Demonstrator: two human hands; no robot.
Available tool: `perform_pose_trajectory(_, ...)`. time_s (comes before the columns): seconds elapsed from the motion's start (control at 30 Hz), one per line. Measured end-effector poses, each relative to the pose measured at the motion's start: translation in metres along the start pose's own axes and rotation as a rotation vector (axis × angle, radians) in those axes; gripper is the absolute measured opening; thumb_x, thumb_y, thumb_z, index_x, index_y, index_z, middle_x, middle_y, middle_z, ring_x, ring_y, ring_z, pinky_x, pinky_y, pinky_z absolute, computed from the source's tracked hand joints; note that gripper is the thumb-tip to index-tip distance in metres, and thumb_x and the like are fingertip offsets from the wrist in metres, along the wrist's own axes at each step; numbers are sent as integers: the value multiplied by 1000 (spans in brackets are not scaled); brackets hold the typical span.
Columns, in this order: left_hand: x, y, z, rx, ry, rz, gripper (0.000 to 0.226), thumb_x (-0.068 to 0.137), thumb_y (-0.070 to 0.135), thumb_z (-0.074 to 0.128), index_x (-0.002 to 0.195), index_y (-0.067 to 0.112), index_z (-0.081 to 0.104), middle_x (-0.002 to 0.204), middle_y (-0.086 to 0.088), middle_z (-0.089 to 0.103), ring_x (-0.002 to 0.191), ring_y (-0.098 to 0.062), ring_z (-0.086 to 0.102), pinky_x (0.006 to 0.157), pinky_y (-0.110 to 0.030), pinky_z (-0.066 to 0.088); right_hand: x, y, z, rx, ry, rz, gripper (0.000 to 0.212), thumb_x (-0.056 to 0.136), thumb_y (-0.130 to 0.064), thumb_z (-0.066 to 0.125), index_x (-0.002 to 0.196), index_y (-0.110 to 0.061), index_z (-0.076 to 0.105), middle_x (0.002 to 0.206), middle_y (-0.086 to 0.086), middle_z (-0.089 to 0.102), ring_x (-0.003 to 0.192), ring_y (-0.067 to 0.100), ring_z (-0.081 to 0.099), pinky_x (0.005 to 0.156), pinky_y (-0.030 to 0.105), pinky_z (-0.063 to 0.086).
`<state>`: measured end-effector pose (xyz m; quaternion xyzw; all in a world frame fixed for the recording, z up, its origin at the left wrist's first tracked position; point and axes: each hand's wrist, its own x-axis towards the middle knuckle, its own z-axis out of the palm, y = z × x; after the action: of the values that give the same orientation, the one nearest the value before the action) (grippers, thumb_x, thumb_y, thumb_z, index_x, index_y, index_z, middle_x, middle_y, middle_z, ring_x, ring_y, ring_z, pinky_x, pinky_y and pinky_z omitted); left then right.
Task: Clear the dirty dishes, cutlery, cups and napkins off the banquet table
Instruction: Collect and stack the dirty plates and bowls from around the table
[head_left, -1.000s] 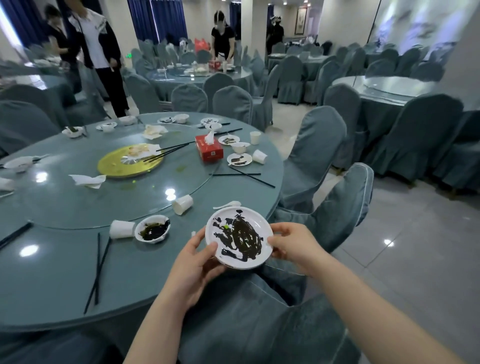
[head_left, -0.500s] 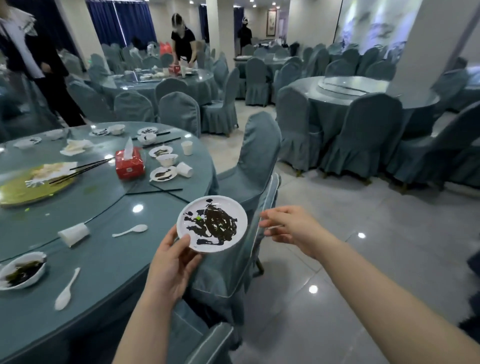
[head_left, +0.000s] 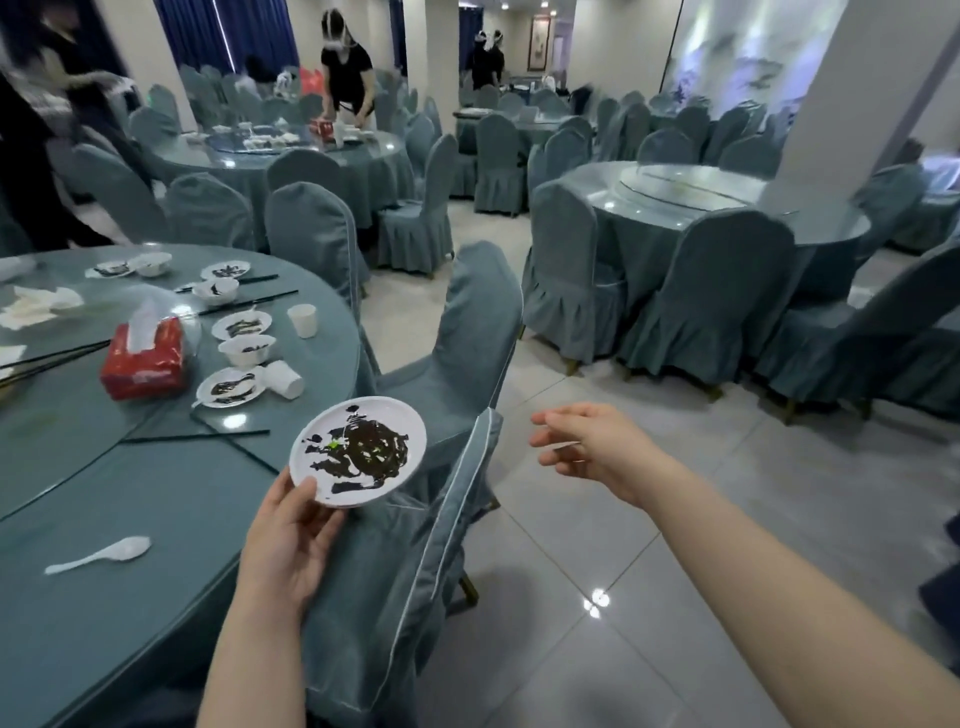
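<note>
Left hand (head_left: 291, 535) grips a small white plate (head_left: 358, 451) by its near rim, thumb on top, fingers curled under. Plate is smeared with dark sauce plus a green speck, tilted slightly, held in the air just off the round banquet table's (head_left: 156, 519) right edge, above the back of a blue-covered chair (head_left: 415, 545). Right hand (head_left: 592, 449) hangs out over the tiled floor, apart from the plate, fingers loosely spread and relaxed, holding nothing.

On the table: white plastic spoon (head_left: 98, 556) near the near edge, lying flat. Black chopsticks (head_left: 208, 436) crossed just left of the held plate. Toward the right edge, a row of dirty pieces: sauce-stained plate (head_left: 231, 387) with a tipped-over white cup (head_left: 284, 379) touching its right side, a small bowl (head_left: 247, 349) behind it, another stained plate (head_left: 241, 326), then an upright paper cup (head_left: 303, 319). Red tissue box (head_left: 143, 358) sits left of that row, on the glass turntable's rim. Crumpled napkins (head_left: 36, 306) at the left edge of view. More stained plates and a bowl (head_left: 215, 288) at the far edge.

Other people stand blurred at tables behind.
</note>
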<state>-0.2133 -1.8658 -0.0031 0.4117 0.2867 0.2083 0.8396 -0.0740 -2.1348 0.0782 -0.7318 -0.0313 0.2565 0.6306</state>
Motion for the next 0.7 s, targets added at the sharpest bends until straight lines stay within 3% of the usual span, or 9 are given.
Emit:
perform_pose_trajectory(0.33, 100, -9, 63, -61, 173, 68, 23, 97, 8, 46, 102, 23, 63, 80, 4, 75, 67, -7, 71, 56, -22, 56, 166, -38, -22, -102, -179, 17, 13, 97, -18, 53, 101, -15, 65, 87, 5, 71, 73, 19, 64, 68, 29, 51)
perform_pose_trajectory(0.53, 149, -29, 98, -137, 395, 166, 25, 97, 8, 47, 104, 26, 64, 82, 4, 75, 68, -7, 71, 56, -23, 56, 290, -60, -28, -157, -375, -23, 12, 96, -14, 53, 100, -13, 65, 81, 4, 70, 61, 15, 62, 61, 26, 47)
perform_pose_trajectory(0.7, 176, -39, 134, -248, 555, 267, 23, 96, 8, 47, 108, 21, 62, 87, 4, 75, 75, -10, 72, 68, -29, 60, 381, -79, -22, -229, -566, 4, 13, 96, -14, 53, 101, -12, 66, 82, 3, 71, 60, 15, 63, 56, 24, 47)
